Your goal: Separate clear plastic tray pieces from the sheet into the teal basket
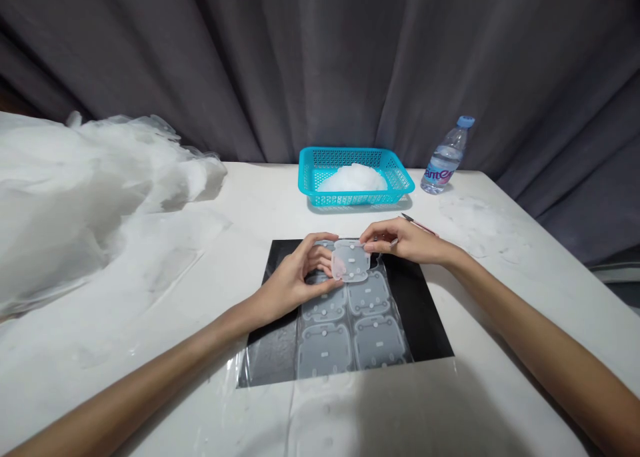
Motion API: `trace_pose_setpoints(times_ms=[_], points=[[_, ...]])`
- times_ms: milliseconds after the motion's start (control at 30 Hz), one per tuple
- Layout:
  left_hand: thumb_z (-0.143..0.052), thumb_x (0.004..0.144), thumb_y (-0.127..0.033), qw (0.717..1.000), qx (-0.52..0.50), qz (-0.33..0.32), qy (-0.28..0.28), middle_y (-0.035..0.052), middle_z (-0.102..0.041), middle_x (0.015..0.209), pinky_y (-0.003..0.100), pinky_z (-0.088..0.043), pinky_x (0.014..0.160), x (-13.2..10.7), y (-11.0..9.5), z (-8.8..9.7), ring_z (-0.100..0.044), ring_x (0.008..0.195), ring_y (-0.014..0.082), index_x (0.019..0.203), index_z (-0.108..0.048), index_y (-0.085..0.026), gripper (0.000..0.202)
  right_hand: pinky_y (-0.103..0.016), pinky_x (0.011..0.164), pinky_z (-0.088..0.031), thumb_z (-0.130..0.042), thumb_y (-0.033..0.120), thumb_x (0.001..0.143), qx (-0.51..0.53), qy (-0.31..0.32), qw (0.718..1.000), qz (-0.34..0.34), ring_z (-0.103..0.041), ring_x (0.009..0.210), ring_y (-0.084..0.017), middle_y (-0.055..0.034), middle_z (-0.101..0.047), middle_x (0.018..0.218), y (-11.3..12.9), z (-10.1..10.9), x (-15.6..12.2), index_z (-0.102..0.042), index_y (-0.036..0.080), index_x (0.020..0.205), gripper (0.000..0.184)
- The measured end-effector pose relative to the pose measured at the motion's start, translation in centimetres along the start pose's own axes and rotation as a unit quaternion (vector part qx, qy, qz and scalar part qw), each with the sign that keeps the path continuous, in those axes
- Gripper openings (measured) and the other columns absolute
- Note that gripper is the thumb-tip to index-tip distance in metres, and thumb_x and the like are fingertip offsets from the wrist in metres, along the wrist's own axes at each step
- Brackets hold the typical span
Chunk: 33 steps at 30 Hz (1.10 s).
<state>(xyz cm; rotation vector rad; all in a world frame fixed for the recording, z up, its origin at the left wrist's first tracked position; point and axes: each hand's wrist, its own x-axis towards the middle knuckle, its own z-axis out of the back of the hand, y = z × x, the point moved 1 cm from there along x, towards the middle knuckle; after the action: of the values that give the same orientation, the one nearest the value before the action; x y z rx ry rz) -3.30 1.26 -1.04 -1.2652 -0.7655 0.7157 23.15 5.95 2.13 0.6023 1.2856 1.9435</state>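
A small translucent plastic piece (351,262) with rounded corners and little white spots is raised above the black mat (425,317). My left hand (305,270) is closed on its left side, with the thumb at the lower edge. My right hand (400,240) pinches its upper right corner. A slim pen-like tool (420,224) with a dark end lies across my right hand, and a pointed tip shows below the fingers. Under my hands a clear plastic sheet (325,350) with several matching rounded shapes covers part of the mat and runs toward me.
A turquoise basket (306,170) holding a white translucent heap (356,178) stands at the back. Right of it is a water bottle (444,160). Plastic scraps (480,224) lie at the right. Bulky translucent sheeting (90,190) covers the left side. A grey curtain (320,64) hangs behind.
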Motion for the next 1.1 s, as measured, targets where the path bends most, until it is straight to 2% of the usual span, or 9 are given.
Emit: trace_pose_setpoints(times_ms=[133, 333, 467, 667, 900, 1100], points=[[-0.086, 0.085, -0.025, 1.0, 0.007, -0.008, -0.009, 0.0014, -0.065, 0.105, 0.036, -0.054, 0.095, 0.0, 0.0, 0.0, -0.066, 0.096, 0.0166, 0.14, -0.044, -0.026, 0.069, -0.029, 0.077, -0.05, -0.072, 0.04, 0.095, 0.009, -0.003, 1.0, 0.007, -0.068, 0.083, -0.017, -0.0035, -0.074, 0.091, -0.1, 0.1, -0.1, -0.074, 0.016, 0.101, 0.024], [-0.081, 0.09, -0.026, 0.998, 0.033, -0.042, -0.037, 0.0035, -0.066, 0.104, 0.035, -0.056, 0.09, 0.0, -0.2, 0.0, -0.066, 0.093, 0.0162, 0.129, -0.05, -0.022, 0.051, -0.031, 0.081, -0.05, -0.072, 0.043, 0.096, 0.023, -0.001, 1.0, 0.014, -0.069, 0.087, -0.018, -0.0038, -0.075, 0.093, -0.4, 0.3, -0.2, -0.072, 0.017, 0.1, 0.026], [-0.081, 0.09, -0.026, 0.997, 0.043, -0.05, -0.027, 0.0042, -0.067, 0.105, 0.035, -0.056, 0.091, 0.0, -0.3, 0.0, -0.067, 0.096, 0.0176, 0.129, -0.05, -0.022, 0.05, -0.031, 0.083, -0.051, -0.073, 0.043, 0.096, 0.027, 0.009, 0.999, 0.019, -0.069, 0.088, -0.018, -0.0036, -0.075, 0.092, -0.5, 0.3, -0.2, -0.072, 0.017, 0.1, 0.026], [-0.082, 0.089, -0.026, 0.997, 0.057, -0.052, -0.026, 0.004, -0.066, 0.108, 0.037, -0.057, 0.093, -0.1, -0.5, -0.2, -0.068, 0.098, 0.0187, 0.136, -0.046, -0.024, 0.059, -0.032, 0.083, -0.052, -0.073, 0.046, 0.096, 0.036, 0.016, 0.999, 0.016, -0.071, 0.088, -0.019, -0.0041, -0.077, 0.09, -0.5, 0.4, -0.2, -0.072, 0.017, 0.101, 0.029], [-0.086, 0.086, -0.034, 0.988, 0.138, -0.062, -0.035, 0.0059, -0.064, 0.116, 0.042, -0.056, 0.096, -0.3, -1.2, -0.4, -0.065, 0.102, 0.022, 0.154, -0.043, -0.027, 0.08, -0.033, 0.084, -0.052, -0.074, 0.047, 0.095, 0.068, 0.017, 0.997, 0.014, -0.072, 0.087, -0.02, -0.0052, -0.078, 0.088, 0.1, 0.0, -0.4, -0.072, 0.017, 0.102, 0.031], [-0.086, 0.086, -0.042, 0.977, 0.196, -0.065, -0.05, 0.0003, -0.061, 0.1, 0.036, -0.056, 0.088, -0.6, -1.3, -0.3, -0.06, 0.087, 0.0173, 0.159, -0.039, -0.029, 0.088, -0.033, 0.084, -0.052, -0.075, 0.047, 0.094, 0.087, 0.021, 0.996, 0.004, -0.071, 0.085, -0.019, -0.0044, -0.077, 0.086, 1.2, -1.0, -0.4, -0.073, 0.016, 0.102, 0.032]])
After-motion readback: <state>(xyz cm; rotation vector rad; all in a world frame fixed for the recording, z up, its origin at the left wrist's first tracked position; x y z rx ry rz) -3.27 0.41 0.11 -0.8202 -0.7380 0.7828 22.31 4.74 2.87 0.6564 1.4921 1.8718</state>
